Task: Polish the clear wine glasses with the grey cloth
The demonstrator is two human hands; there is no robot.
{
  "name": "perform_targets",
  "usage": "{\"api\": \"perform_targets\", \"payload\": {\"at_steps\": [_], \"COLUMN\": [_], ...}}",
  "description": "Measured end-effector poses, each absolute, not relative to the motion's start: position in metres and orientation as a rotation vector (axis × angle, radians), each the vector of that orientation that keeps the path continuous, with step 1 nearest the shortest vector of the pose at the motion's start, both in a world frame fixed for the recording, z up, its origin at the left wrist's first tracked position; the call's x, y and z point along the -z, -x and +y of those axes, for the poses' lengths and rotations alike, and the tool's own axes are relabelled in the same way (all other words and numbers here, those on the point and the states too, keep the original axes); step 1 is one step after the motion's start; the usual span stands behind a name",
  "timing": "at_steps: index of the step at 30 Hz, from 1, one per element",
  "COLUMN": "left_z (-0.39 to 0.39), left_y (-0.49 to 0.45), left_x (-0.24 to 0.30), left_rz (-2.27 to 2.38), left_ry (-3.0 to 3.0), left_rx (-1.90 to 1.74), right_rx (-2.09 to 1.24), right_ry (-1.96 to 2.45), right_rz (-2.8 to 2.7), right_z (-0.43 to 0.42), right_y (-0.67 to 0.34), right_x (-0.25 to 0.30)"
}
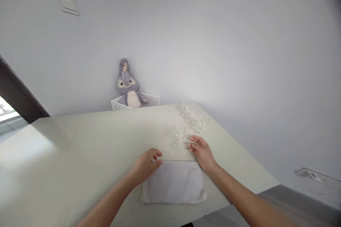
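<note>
Left hand (pixel 146 165) rested on the cloth's (pixel 174 182) far left corner, fingers loosely curled, holding nothing. Cloth lay flat near the table's (pixel 66 156) near edge. Single glass (pixel 178 135) stood upright just beyond the cloth, between both hands. Right hand (pixel 203 152) lay open beside the glass, not touching it. More glasses (pixel 193 115) were clustered toward the far right corner.

light: bright, soft daylight frm left | glare: table (pixel 39 149) | edges: wide-angle warp, dark top-right corner
</note>
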State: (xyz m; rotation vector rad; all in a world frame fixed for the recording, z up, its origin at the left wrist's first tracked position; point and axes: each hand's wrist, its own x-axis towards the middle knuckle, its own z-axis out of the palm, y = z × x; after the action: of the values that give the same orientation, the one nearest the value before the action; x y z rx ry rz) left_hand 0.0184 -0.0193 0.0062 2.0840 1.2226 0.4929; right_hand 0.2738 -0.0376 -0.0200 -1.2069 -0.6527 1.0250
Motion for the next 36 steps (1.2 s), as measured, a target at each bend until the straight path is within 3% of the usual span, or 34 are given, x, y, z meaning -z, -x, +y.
{"api": "perform_targets", "payload": {"at_steps": [5, 14, 36], "left_z": [0.017, 0.040, 0.087], "left_y": [-0.044, -0.079, 0.101], "left_x": [0.010, 0.017, 0.031], "left_rz": [1.478, 1.424, 2.048], "left_ry": [-1.797, -1.639, -1.270], "left_rx": [-0.780, -0.800, -1.321], "right_rx": [-0.762, -1.088, -1.560], "right_ry": [1.324, 1.305, 1.103], "right_rz": [-0.536, -0.676, -1.136], "right_z": [-0.020, 0.009, 0.155], "right_y": [-0.318, -0.300, -0.017], "right_x": [0.013, 0.023, 0.027]}}
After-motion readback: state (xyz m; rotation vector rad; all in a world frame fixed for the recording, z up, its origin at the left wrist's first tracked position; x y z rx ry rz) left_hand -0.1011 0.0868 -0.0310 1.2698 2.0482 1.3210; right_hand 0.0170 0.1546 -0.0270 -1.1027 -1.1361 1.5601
